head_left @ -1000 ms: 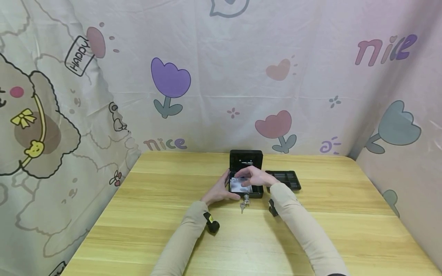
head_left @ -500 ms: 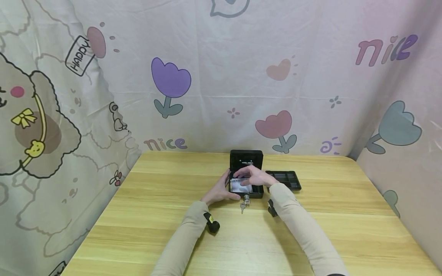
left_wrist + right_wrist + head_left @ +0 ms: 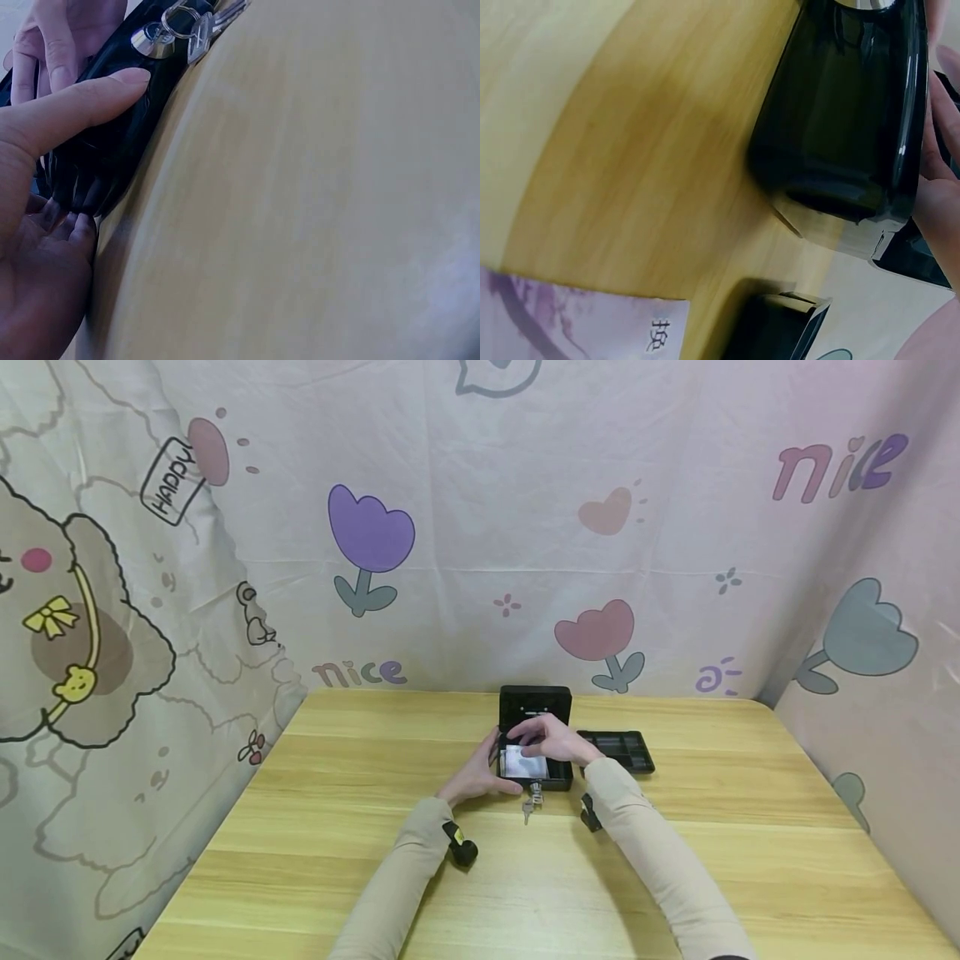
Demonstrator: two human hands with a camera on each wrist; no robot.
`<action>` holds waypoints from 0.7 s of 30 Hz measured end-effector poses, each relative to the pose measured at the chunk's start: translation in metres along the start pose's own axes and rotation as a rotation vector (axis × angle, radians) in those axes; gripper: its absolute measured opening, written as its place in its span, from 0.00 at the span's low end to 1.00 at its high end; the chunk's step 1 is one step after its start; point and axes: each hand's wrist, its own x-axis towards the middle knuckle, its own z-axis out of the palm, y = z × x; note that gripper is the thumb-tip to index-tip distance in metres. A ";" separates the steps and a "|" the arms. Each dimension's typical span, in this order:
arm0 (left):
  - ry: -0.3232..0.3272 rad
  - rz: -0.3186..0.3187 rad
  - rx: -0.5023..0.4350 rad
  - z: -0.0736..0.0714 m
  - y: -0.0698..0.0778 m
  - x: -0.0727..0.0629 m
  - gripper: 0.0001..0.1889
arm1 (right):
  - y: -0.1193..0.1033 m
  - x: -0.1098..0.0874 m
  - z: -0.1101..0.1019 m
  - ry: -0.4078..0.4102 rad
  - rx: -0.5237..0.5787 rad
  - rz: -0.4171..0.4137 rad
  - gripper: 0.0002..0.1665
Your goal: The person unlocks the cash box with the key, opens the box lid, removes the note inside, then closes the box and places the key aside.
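A small black cash box (image 3: pixel 557 784) stands on the table with its lid (image 3: pixel 535 703) raised at the back. Pale printed paper slips (image 3: pixel 525 766) lie inside, toward the left. My left hand (image 3: pixel 477 777) grips the box's left side, its thumb (image 3: pixel 112 94) over the front edge near the lock. My right hand (image 3: pixel 555 740) reaches over the box from the right, fingers bent loosely downward near the slips' far edge. Whether the fingertips touch the paper is hidden. From the front lock (image 3: pixel 152 41) hang a ring and keys (image 3: pixel 201 37).
A black compartment tray (image 3: pixel 630 752) lies to the right of the box, partly behind my right wrist. A patterned cloth (image 3: pixel 465 527) hangs behind the table (image 3: pixel 375 760). In the right wrist view, a purple printed sheet (image 3: pixel 592 322) appears at the lower left.
My right hand has risen slightly and its thumb has drawn back toward the far side, so more of the slips shows. My left hand and the box have stayed still.
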 end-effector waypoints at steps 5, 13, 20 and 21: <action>0.001 0.009 -0.014 0.000 -0.001 0.002 0.66 | 0.000 0.001 0.000 0.067 -0.035 -0.006 0.19; 0.005 0.013 -0.004 0.001 0.000 0.001 0.66 | 0.001 0.001 0.000 0.087 -0.043 0.000 0.14; 0.006 -0.009 -0.018 0.001 0.000 0.000 0.67 | 0.002 -0.001 -0.001 0.076 -0.032 -0.026 0.11; 0.005 -0.011 -0.018 0.001 0.000 0.000 0.67 | 0.002 -0.001 -0.002 0.077 -0.031 -0.029 0.10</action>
